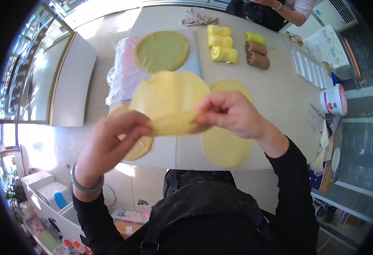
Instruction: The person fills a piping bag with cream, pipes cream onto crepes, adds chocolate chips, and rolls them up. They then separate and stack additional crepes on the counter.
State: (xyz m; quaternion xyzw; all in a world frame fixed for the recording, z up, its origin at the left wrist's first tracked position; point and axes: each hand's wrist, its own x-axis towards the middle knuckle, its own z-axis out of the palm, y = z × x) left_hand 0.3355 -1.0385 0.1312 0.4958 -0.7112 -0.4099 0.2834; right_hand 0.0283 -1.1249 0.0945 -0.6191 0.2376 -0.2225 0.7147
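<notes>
My left hand (117, 140) and my right hand (234, 116) pinch the near edge of a thin, round yellow crepe (170, 92). It hangs in the air above the table, its near edge folded over and a little blurred by motion. Beneath my right hand lie pale yellow crepes (226, 149) on the table, partly covered by the hand. Under my left hand a golden round stack (138, 149), likely crepes, is mostly hidden. Farther back, a greenish-yellow round crepe (162, 51) rests on plastic film (122, 70) over a pink and blue surface.
Several yellow rolls (224, 54) stand in a row, beside brown rolls (258, 60) and a green roll (255, 38). A crumpled cloth (199, 17) lies at the far edge. To the right are a white bucket (333, 100) and a piping bag (322, 149). A person (269, 12) stands opposite.
</notes>
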